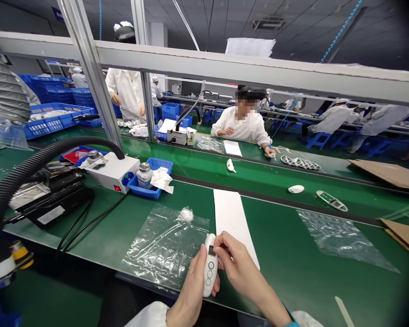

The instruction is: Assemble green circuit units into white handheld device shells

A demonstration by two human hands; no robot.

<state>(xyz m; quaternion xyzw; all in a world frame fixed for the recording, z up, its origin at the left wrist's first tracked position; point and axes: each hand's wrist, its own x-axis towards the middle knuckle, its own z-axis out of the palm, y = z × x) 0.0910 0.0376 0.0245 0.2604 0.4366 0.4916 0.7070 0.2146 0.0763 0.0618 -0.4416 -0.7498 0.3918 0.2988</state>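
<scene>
A white handheld device (210, 272) with a small dark screen and a column of three round buttons stands tilted upright, buttons facing me. My left hand (195, 277) is wrapped round its lower body. At the screen, the thumb and forefinger of my right hand (236, 261) are pinched together; whatever lies between them is too small to make out. Under and behind the device a clear plastic sheet (157, 245) lies flat on the green table, with a crumpled bit of clear film (186, 214) on it. A white paper strip (230, 211) lies just beyond my right hand.
A green conveyor belt (187, 165) runs behind the table, carrying white housings (296, 189) and an opened device (331, 200). To the left stand a white box unit (111, 171), a blue tray (146, 193) and a black hose (37, 159). A co-worker (241, 122) sits opposite.
</scene>
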